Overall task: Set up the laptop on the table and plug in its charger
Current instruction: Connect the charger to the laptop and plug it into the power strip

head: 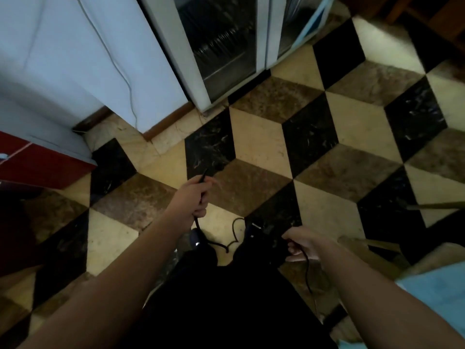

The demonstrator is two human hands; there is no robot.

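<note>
I look straight down at a tiled floor. My left hand [192, 197] is closed around the thin black charger cable [235, 231], with the plug tip sticking out above my fist. The cable loops down in front of my legs and runs across to my right hand [303, 244], which pinches another stretch of it; the rest hangs down below that hand. A dark block that may be the charger brick [254, 235] hangs between my hands. No laptop is in view.
A white wall with a thin white wire [120, 69] fills the upper left. A glass-fronted cabinet [221, 46] stands top centre. A red cabinet [37, 162] is at left. A wooden chair leg [372, 245] and light blue cloth [437, 293] sit at lower right.
</note>
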